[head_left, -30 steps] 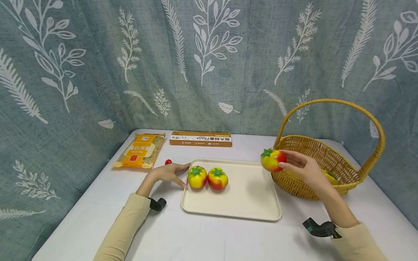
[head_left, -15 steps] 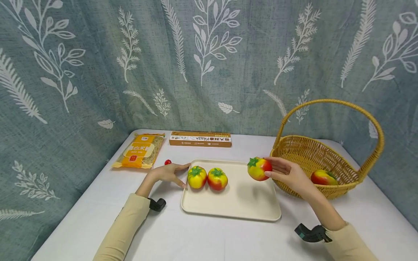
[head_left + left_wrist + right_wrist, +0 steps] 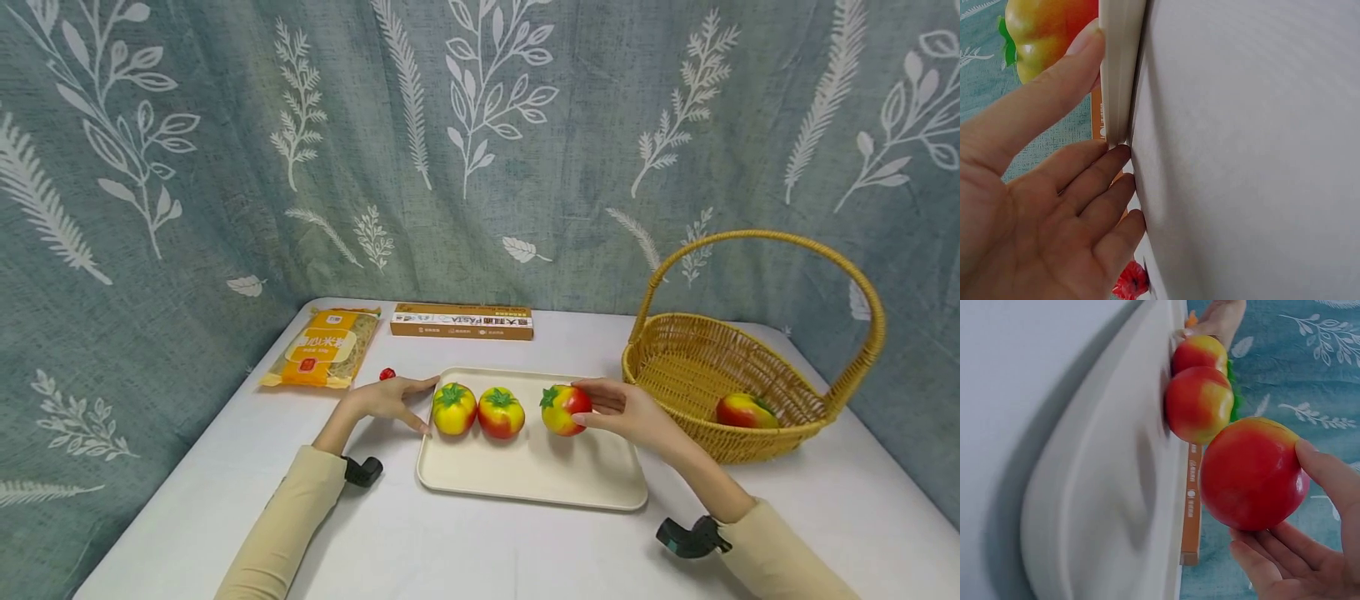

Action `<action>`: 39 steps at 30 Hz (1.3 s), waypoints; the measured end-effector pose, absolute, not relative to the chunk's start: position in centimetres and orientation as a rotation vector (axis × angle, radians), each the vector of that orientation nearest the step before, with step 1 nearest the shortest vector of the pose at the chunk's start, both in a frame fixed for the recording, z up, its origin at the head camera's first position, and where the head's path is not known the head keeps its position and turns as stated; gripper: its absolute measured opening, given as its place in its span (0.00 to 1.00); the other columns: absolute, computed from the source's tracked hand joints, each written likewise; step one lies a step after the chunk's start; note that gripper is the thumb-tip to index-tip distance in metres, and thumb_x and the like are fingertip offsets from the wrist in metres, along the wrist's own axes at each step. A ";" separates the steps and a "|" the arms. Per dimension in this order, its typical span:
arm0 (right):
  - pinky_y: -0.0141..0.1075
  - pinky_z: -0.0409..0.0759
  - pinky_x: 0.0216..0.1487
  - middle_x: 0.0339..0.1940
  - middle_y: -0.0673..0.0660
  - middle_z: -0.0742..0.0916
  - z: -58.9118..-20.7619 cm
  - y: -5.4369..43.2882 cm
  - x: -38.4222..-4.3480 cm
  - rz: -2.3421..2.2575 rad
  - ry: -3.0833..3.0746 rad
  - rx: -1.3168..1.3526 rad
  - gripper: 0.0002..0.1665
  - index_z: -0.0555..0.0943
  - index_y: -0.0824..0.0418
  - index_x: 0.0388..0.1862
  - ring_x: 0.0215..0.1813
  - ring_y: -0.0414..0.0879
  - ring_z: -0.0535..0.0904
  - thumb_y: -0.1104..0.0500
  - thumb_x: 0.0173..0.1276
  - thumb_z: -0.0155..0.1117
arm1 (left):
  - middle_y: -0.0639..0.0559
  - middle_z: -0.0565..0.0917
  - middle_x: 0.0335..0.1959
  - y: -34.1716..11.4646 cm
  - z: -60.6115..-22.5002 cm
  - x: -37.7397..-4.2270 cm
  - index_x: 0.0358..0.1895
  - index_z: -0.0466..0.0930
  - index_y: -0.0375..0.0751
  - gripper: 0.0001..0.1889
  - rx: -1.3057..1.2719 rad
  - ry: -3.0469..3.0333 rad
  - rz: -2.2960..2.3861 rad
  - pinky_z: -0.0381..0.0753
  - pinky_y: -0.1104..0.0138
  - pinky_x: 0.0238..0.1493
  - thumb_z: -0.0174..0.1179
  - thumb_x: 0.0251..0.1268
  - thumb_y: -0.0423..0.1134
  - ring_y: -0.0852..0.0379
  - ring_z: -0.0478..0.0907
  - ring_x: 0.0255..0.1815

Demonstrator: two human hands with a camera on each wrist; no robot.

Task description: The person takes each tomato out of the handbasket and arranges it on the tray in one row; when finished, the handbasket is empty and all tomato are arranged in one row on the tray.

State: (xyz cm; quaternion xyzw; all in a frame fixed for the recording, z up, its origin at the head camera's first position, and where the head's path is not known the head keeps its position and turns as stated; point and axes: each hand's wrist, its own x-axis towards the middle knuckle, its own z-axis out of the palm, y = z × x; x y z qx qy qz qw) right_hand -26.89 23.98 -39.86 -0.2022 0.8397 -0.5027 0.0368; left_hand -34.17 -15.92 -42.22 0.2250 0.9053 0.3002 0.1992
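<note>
My right hand [image 3: 626, 410] holds a red-and-yellow tomato [image 3: 564, 410] with a green leafy top, thumb on one side and fingers on the other. In the right wrist view this tomato [image 3: 1254, 478] hangs over the cream tray [image 3: 517, 471], whose surface shows its shadow. Two similar tomatoes, a left one [image 3: 453, 410] and a right one [image 3: 501, 414], sit side by side on the tray's left part. My left hand [image 3: 386, 400] rests at the tray's left edge, fingers extended; the left wrist view has the thumb [image 3: 1082, 40] against the rim.
To the right stands a wicker basket [image 3: 671, 362] with a tall handle and a red-yellow fruit [image 3: 744, 411] inside. A pasta box [image 3: 461, 322] lies behind the tray. Back left are a yellow noodle bag [image 3: 322, 348] and a small red item [image 3: 387, 373].
My right hand has carried the tomato leftward and down from beside the basket to over the tray, uncovering the fruit in the basket. The left hand stays at the tray's edge.
</note>
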 end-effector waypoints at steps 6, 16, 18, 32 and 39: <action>0.46 0.75 0.59 0.60 0.67 0.79 -40.8 23.3 -27.4 -1.510 2.575 -0.671 0.32 0.75 0.71 0.61 0.60 0.59 0.77 0.58 0.61 0.71 | 0.44 0.63 0.73 -15.8 -42.3 -34.2 0.75 0.59 0.48 0.50 0.623 2.535 0.836 0.57 0.48 0.70 0.76 0.47 0.49 0.43 0.58 0.73; 0.44 0.75 0.60 0.59 0.65 0.79 -41.9 23.3 -27.8 -1.432 2.607 -0.675 0.34 0.76 0.68 0.60 0.61 0.59 0.76 0.55 0.57 0.75 | 0.44 0.62 0.73 -15.9 -42.3 -34.1 0.75 0.58 0.47 0.49 0.637 2.540 0.830 0.57 0.48 0.70 0.75 0.48 0.49 0.43 0.58 0.72; 0.43 0.75 0.60 0.59 0.66 0.79 -42.0 23.5 -27.8 -1.421 2.598 -0.700 0.35 0.75 0.69 0.61 0.61 0.60 0.75 0.55 0.57 0.75 | 0.44 0.62 0.73 -15.9 -42.3 -34.1 0.75 0.59 0.47 0.49 0.637 2.540 0.831 0.57 0.48 0.70 0.75 0.48 0.49 0.43 0.58 0.72; 0.44 0.79 0.53 0.58 0.66 0.80 -41.8 25.0 -27.2 -1.091 2.798 -0.877 0.42 0.74 0.70 0.63 0.53 0.58 0.81 0.51 0.53 0.77 | 0.43 0.62 0.73 -16.0 -42.2 -34.2 0.75 0.58 0.45 0.49 0.653 2.529 0.842 0.57 0.48 0.70 0.75 0.49 0.48 0.42 0.58 0.72; 0.43 0.81 0.51 0.56 0.68 0.82 -42.1 24.3 -27.9 -1.122 2.823 -0.935 0.40 0.75 0.72 0.61 0.50 0.58 0.83 0.54 0.53 0.78 | 0.44 0.62 0.73 -15.9 -42.2 -34.1 0.75 0.58 0.46 0.49 0.637 2.528 0.838 0.57 0.47 0.70 0.75 0.49 0.48 0.42 0.58 0.72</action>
